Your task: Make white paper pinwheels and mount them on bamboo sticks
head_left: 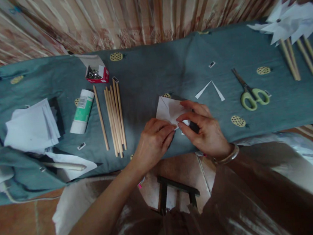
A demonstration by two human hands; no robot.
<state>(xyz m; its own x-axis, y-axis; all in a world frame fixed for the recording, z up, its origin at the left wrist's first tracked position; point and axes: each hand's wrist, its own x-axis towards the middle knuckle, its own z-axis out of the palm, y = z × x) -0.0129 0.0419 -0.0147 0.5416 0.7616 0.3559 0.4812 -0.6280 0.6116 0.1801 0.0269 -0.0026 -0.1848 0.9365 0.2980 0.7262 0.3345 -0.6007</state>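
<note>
A folded white paper square (167,109) lies on the blue-grey cloth (151,72) near the table's front edge. My left hand (153,142) rests its fingertips on the paper's near corner, fingers pressed together. My right hand (203,127), with a bangle at the wrist, pinches the same corner from the right. Several wooden sticks (114,116) lie in a row left of my hands, beside a green and white glue stick (82,111).
A small red box of pins (97,73) stands behind the sticks. A stack of white paper (32,128) sits at far left. Green-handled scissors (248,92) and paper strips (211,88) lie to the right. Finished paper pinwheels (289,23) on sticks lie at far right.
</note>
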